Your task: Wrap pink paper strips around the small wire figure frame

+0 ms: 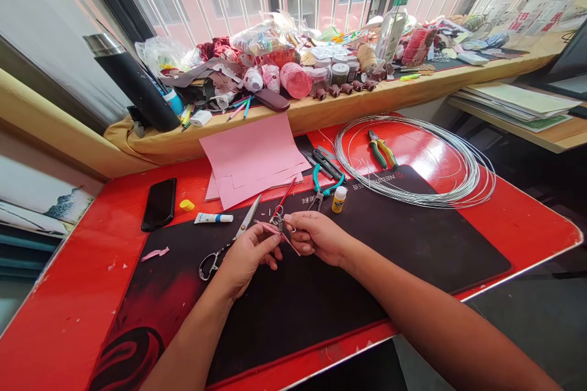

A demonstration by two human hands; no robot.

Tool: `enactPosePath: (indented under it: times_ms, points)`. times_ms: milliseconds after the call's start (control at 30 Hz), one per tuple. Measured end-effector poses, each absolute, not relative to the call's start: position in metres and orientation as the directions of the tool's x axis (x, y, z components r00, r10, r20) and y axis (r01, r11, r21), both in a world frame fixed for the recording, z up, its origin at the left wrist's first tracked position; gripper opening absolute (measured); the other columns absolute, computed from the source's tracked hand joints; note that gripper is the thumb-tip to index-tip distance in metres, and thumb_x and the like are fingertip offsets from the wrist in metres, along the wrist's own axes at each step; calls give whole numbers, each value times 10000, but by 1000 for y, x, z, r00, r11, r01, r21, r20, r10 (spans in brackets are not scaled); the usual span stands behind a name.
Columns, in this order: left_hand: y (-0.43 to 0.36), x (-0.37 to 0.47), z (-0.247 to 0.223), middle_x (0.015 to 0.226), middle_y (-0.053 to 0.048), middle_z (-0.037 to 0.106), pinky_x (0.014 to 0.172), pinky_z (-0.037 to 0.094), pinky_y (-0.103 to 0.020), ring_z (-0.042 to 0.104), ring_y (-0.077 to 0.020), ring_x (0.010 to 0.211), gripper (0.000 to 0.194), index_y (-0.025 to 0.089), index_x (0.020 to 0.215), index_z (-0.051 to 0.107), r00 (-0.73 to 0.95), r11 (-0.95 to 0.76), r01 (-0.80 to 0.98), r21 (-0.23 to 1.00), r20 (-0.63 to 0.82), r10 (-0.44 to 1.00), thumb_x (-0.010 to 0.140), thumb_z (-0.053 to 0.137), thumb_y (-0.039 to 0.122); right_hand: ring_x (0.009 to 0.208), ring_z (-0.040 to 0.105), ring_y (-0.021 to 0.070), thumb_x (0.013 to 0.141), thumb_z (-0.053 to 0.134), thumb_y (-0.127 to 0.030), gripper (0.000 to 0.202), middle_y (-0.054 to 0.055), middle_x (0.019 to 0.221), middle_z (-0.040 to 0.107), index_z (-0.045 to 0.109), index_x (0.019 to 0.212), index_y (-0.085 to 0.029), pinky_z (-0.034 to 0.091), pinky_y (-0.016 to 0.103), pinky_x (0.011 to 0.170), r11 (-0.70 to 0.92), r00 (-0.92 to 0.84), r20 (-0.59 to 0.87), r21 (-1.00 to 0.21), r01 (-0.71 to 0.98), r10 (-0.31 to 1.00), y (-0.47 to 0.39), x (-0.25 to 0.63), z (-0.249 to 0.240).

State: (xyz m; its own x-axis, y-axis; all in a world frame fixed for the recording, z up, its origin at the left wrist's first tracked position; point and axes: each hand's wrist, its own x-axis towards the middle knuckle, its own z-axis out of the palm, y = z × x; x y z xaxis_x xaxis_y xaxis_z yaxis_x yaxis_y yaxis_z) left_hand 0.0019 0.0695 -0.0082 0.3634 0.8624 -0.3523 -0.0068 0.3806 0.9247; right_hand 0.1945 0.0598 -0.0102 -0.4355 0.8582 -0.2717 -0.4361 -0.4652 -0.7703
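Above the black mat (321,305) my two hands are close together. Pinched between the thumb and fingers of my left hand (250,256) is a narrow pink strip (269,228). My right hand (318,235) is closed on a small bent wire piece (279,220) with curled loops, which meets the strip between the hands. The lower end of the pink strip slants down beneath my right fingers. Scissors (245,223) lie open on the mat just behind my left hand, and a red pen-like tool (287,195) lies beyond the fingertips.
Pink paper sheets (257,156), teal-handled pliers (328,189), a yellow bottle (339,200), and a glue tube (213,218) lie beyond the hands. A wire coil (458,195) surrounds green-yellow pliers (383,149) at right. A phone (159,204) lies left. Craft supplies crowd the windowsill (321,110).
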Motion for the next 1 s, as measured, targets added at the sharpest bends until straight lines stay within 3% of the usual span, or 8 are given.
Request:
enactPosePath:
  times_ms: [467,800,1000]
  points:
    - [68,4,-12,877,-30,680,486,541,-233,653,-136,634,418,163,895,650,343,339,62,939,-339,876,754,843,507,418,312,46,791,842,-538,469,-122,523,345,527,751,-192,141,237,445,-471,-446,-274,-773,-425,852,59,192,-11]
    - [68,9,-9,702,27,612,436,508,-229,633,-132,531,342,179,797,592,265,379,134,916,-402,876,704,788,443,422,299,43,790,839,-551,469,-120,528,348,545,757,-187,134,242,448,-487,-460,-288,-775,-403,840,57,188,-13]
    - [67,11,-6,735,26,631,420,479,-214,632,-129,537,359,177,883,622,261,366,108,925,-381,887,692,776,439,416,304,41,797,838,-541,456,-121,521,353,561,769,-180,138,241,448,-493,-461,-291,-765,-413,838,57,188,-14]
